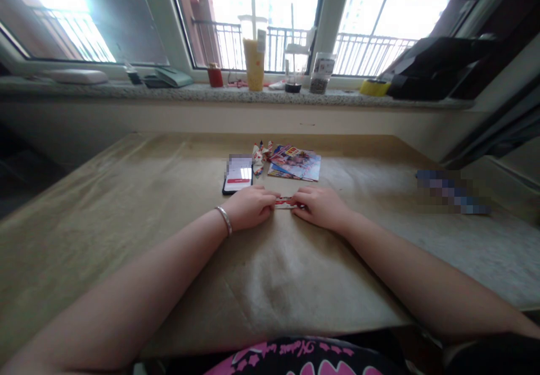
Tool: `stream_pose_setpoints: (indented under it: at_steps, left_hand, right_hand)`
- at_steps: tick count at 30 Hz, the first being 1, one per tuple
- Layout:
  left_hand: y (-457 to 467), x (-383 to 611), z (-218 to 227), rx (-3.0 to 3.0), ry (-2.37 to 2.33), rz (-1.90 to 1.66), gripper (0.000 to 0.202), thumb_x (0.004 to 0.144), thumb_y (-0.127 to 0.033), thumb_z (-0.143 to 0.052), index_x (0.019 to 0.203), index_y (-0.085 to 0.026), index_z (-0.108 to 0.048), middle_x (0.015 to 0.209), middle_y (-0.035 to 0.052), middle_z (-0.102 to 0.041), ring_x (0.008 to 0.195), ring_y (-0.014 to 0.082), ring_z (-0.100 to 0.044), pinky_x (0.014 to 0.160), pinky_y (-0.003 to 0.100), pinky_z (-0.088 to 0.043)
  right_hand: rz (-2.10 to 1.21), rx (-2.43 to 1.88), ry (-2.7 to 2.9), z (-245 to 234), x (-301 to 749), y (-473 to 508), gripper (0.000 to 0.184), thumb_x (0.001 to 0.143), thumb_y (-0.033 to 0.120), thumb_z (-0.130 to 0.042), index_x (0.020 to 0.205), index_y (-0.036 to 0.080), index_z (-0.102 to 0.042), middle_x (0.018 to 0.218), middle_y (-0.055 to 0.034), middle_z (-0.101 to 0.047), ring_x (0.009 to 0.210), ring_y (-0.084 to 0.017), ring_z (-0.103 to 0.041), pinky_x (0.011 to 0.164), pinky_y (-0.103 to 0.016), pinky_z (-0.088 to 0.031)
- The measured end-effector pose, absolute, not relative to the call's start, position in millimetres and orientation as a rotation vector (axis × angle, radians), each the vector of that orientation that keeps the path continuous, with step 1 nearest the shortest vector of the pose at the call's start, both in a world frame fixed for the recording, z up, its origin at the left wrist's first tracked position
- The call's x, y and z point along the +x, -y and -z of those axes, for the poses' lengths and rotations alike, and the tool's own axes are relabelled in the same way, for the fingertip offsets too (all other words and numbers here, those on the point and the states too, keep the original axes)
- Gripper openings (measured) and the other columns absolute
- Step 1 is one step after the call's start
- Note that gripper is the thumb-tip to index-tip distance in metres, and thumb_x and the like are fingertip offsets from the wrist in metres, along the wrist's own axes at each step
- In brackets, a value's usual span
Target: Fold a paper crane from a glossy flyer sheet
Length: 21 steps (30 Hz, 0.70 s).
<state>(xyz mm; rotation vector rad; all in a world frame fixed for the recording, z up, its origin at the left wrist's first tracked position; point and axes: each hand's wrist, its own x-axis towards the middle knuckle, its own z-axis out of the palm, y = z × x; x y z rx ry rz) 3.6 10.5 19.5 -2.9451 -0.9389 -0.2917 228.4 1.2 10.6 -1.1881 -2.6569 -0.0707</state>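
Note:
My left hand [250, 206] and my right hand [321, 206] rest on the brown paper-covered table [126, 212], fingers curled and pinched on a small folded piece of colourful paper [285, 202] between them. The paper shows red and white print and lies flat on the table. A silver bracelet [225, 220] circles my left wrist. Just beyond my left hand lies a phone [238, 175] with its screen lit.
A stack of colourful paper sheets [295, 163] and a folded paper figure [260, 156] lie behind the phone. The windowsill [169, 93] holds a yellow drink cup [255, 63], a jar [321, 74], a red cup [215, 75] and a black case [434, 68].

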Motion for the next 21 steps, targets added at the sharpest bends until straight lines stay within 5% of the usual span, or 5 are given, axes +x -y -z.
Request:
stream_pose_setpoints:
  at_steps: [4, 12, 21]
  left_hand:
    - [-7.5, 8.0, -18.5, -2.937, 1.081, 0.3, 0.024, 0.081, -0.012, -0.046, 0.097, -0.015, -0.064, 0.085, 0.0065, -0.067, 0.083, 0.019, -0.058, 0.076, 0.029, -0.047]
    - [-7.2, 10.4, -12.7, -2.967, 1.011, 0.379, 0.03, 0.084, -0.015, -0.048, 0.109, -0.017, -0.065, 0.108, 0.0052, -0.067, 0.097, 0.0195, -0.059, 0.089, 0.033, -0.046]
    - [-8.7, 12.6, -4.5, -2.928, 1.077, 0.499, 0.025, 0.085, -0.021, -0.051, 0.102, -0.018, -0.069, 0.101, 0.0054, -0.067, 0.093, 0.0186, -0.06, 0.087, 0.032, -0.048]
  right_hand:
    - [0.072, -1.168, 2.632, -7.9, 227.5, -1.2, 0.021, 0.087, 0.034, -0.052, 0.099, 0.024, -0.065, 0.094, -0.0027, -0.065, 0.083, -0.016, -0.06, 0.065, -0.026, -0.036]
    - [0.093, -1.149, 2.598, -7.1, 226.2, 0.1, 0.021, 0.089, 0.033, -0.049, 0.098, 0.023, -0.066, 0.092, -0.0032, -0.066, 0.082, -0.016, -0.059, 0.066, -0.025, -0.036]
    - [0.133, -1.159, 2.657, -8.3, 222.6, 1.6, 0.024, 0.089, 0.032, -0.048, 0.097, 0.023, -0.069, 0.091, -0.0039, -0.065, 0.082, -0.016, -0.058, 0.066, -0.026, -0.036]
